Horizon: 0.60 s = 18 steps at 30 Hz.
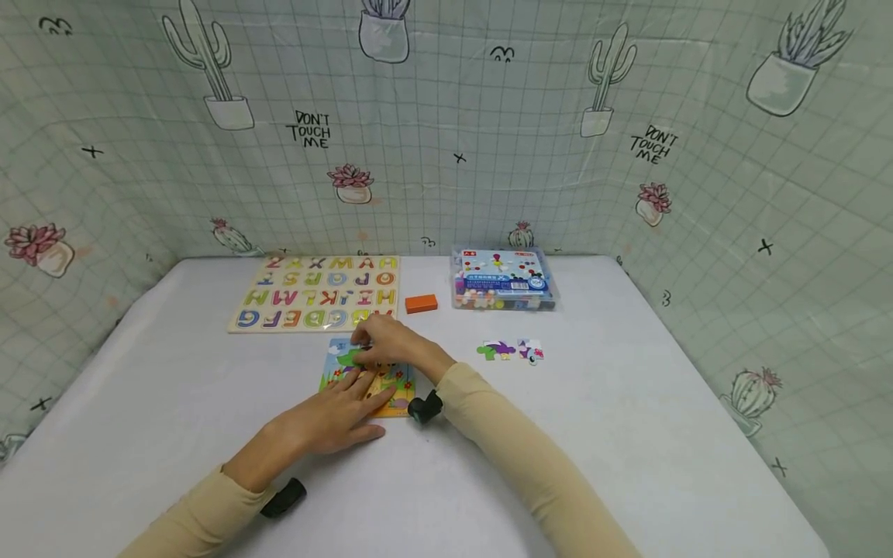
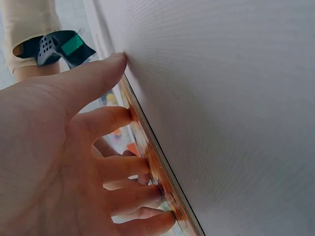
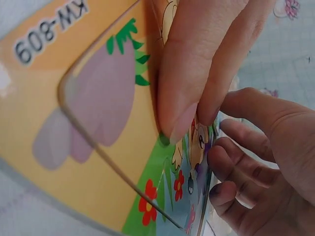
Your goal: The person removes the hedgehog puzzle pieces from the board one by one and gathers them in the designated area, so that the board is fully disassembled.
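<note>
A colourful picture puzzle point(image 1: 401, 404) in a flat tray lies on the white table before me. My left hand point(image 1: 333, 418) rests on its near part with spread fingers; the fingertips touch the picture, and the thumb reaches the table by the near edge. Over the far left part of the puzzle bends my right hand point(image 1: 391, 341), its thumb and fingers curved down at the picture near a green figure point(image 1: 346, 358). In the right wrist view the right hand's point(image 3: 268, 162) fingertips meet the puzzle's surface; whether they pinch a piece is hidden.
Two loose puzzle pieces, one green and purple point(image 1: 497, 350), one white and purple point(image 1: 531, 350), lie to the right. Behind the puzzle are a wooden alphabet board point(image 1: 240, 319), an orange block point(image 1: 422, 304) and a clear box of colourful parts point(image 1: 504, 280).
</note>
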Tool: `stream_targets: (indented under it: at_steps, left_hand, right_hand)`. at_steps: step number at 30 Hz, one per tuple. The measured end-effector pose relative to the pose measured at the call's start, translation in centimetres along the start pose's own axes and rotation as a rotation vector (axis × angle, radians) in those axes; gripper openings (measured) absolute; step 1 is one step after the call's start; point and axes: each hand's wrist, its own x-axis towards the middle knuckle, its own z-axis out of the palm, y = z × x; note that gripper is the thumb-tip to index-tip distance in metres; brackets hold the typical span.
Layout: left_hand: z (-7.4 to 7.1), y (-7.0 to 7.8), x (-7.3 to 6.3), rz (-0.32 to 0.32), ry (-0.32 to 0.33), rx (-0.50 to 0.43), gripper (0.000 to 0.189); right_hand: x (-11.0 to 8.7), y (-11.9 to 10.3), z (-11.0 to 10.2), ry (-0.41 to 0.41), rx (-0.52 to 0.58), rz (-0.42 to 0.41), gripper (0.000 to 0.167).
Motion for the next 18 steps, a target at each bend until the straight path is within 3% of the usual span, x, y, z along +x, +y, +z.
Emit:
stream_targets:
  at_steps: [18]
  left_hand:
    - [0.18,-0.06,0.01,0.019,0.024,0.016,0.061]
  right_hand:
    - [-0.12,-0.77,-0.04,0.041,0.006,0.037,0.04]
